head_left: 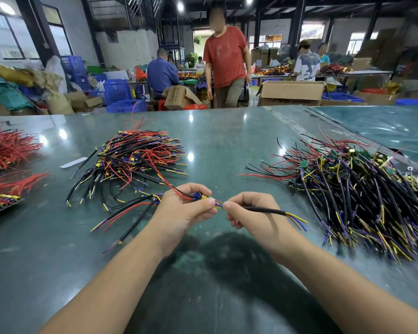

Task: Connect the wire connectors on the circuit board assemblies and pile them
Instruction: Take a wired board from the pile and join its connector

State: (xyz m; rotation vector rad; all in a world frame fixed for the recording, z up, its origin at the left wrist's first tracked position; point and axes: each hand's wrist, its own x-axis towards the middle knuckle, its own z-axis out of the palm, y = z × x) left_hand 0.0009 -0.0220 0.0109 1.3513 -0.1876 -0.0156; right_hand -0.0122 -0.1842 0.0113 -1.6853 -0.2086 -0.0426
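Note:
My left hand point(181, 208) grips a small circuit board assembly point(199, 196) with a blue part and a red wire, just above the table's middle. My right hand point(251, 209) pinches a black sheathed cable point(263, 209) whose yellow, blue and red leads fan out to the right. The cable's near end meets the assembly between my two thumbs; the joint itself is hidden by fingers. A few more cables point(130, 213) trail left from under my left hand.
A heap of wired assemblies point(135, 160) lies at the centre left, and another heap with green boards point(357, 186) at the right. Red wire bundles point(7, 150) sit at the left edge. A person in a red shirt point(225, 59) stands beyond the green table point(227, 145).

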